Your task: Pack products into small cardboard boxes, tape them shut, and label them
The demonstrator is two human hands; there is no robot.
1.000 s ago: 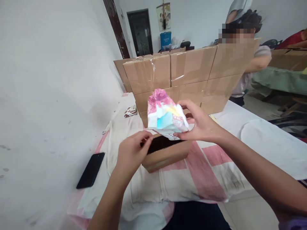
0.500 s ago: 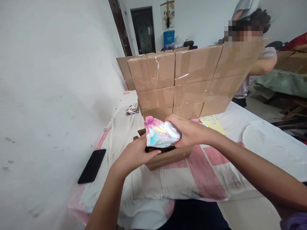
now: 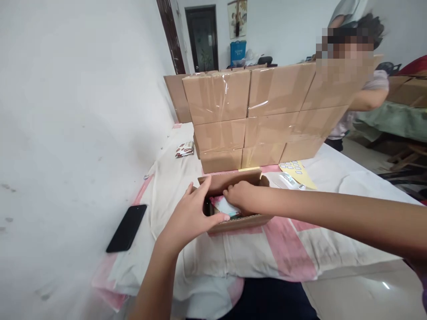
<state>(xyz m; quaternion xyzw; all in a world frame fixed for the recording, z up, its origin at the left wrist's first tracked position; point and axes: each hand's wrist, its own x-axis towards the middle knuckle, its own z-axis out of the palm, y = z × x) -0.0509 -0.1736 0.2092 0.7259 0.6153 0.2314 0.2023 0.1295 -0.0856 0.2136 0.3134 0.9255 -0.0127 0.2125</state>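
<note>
A small open cardboard box point(image 3: 238, 225) sits on the table in front of me, its flaps up. Inside lies a packet point(image 3: 225, 206) with pink, white and bluish print, partly covered by my hand. My right hand point(image 3: 243, 196) reaches into the box with curled fingers on the packet; some fingertips are hidden. At the box's left end is my left hand point(image 3: 190, 215), fingers and thumb spread, the thumb lying along the front rim.
Taped cartons point(image 3: 280, 91) stand stacked behind the box. A black phone point(image 3: 126, 229) lies left, a small brown-and-white packet point(image 3: 184, 150) farther back. To the right are a yellow sheet point(image 3: 300, 172) and a clear wrapper point(image 3: 289, 181). Another person point(image 3: 370, 95) is beyond the cartons.
The packet has gone from above the box, between both hands, down into it. My right hand followed it inside; my left hand let go and spread its fingers at the box's left end.
</note>
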